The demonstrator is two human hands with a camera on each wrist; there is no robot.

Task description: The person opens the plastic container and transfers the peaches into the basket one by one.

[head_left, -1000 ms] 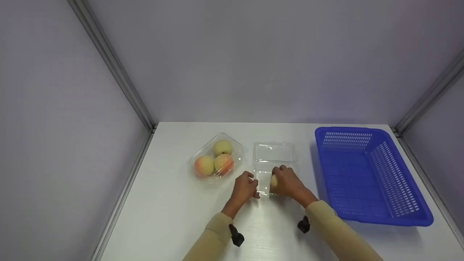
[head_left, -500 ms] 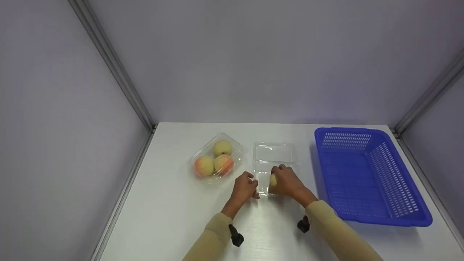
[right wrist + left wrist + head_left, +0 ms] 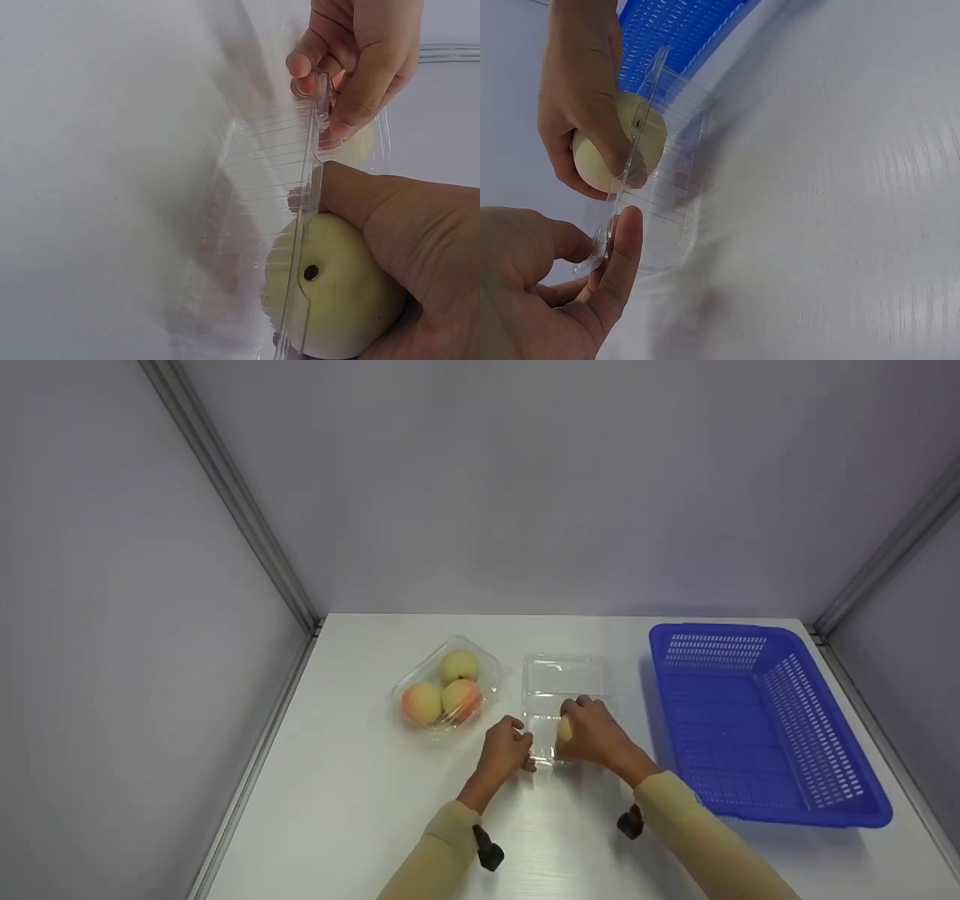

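An open clear plastic clamshell box (image 3: 568,676) lies on the white table with its lid folded back to the far side. My left hand (image 3: 504,750) pinches the near left part of its rim between thumb and fingers. In my right hand (image 3: 596,733) is a pale yellow peach (image 3: 341,289) with a dark stem spot, gripped from above and from the right. The peach sits partly below the box's rim, inside its right half, as both wrist views show. From the head view my right hand covers most of it.
A second clamshell box (image 3: 491,658), closed, stands to the left with three yellow and red peaches (image 3: 460,666) inside. On the right is a large blue plastic basket (image 3: 735,712) with slotted walls. Grey walls enclose the table at the back and sides.
My right hand with the peach has shifted very slightly toward the far side. The left hand and both boxes stay in place.
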